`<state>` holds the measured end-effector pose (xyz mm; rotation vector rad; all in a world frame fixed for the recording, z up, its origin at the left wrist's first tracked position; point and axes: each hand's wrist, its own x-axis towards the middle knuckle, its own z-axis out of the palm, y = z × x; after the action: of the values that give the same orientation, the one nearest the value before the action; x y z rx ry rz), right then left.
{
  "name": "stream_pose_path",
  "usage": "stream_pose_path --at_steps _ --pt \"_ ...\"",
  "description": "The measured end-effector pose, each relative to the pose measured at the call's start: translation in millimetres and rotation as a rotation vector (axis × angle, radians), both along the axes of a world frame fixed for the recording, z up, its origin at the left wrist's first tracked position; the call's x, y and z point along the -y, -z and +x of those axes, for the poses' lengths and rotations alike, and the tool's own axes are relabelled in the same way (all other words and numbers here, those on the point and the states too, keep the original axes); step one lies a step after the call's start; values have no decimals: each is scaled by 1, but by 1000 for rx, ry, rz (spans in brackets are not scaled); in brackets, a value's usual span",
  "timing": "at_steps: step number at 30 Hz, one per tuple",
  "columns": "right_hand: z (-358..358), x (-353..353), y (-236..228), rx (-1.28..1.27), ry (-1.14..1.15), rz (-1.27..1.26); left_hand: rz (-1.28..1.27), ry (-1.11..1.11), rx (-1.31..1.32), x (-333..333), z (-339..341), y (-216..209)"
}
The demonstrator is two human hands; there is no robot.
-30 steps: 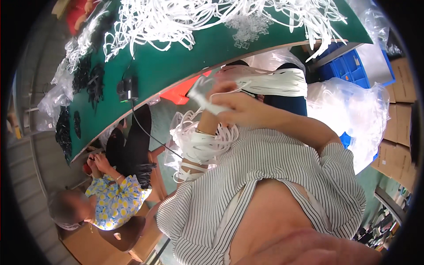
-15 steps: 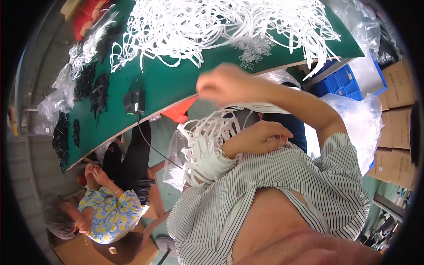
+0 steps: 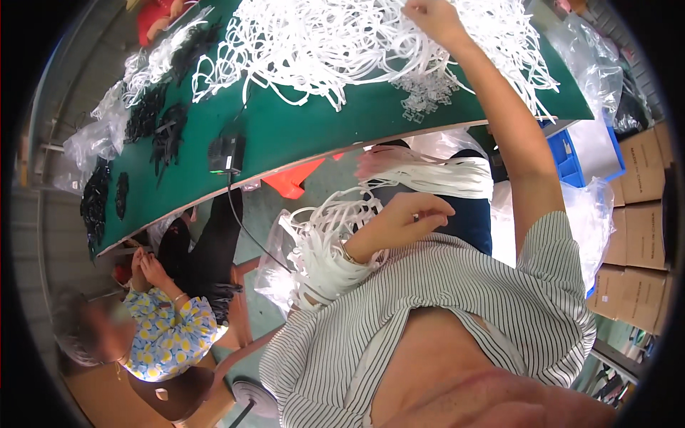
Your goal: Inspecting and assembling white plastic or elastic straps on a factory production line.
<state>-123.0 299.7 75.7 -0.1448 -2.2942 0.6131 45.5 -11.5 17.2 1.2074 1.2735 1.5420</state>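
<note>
White plastic straps, light and limp, at twelve o'clock: right hand pinches one; left hand loosely curled, loops threaded on wrist.

One head-worn fisheye view looks steeply down the person's own striped shirt, close below, and out across the near edge of the green bench farther off.

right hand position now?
Head view, top centre-right: the right hand is stretched up into the pile of white straps on the green table.
</note>
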Motion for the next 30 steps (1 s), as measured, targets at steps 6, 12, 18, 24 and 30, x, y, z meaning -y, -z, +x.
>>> stream_pose_path --at_steps 6,12,18,24,30 --pt "-19 -20 -16 -42 -111 -266 -68 -110 72 -9 -13 7" --pt "8 -5 -31 -163 -230 -492 -1 -254 137 -10 -21 16" --pt "88 50 -64 -91 -338 -742 82 -504 105 -6 -25 15" --pt "189 133 1 229 -544 -440 320 -593 379 -14 -30 -10" --pt "247 174 71 342 -410 -450 109 -597 599 -9 -14 10"
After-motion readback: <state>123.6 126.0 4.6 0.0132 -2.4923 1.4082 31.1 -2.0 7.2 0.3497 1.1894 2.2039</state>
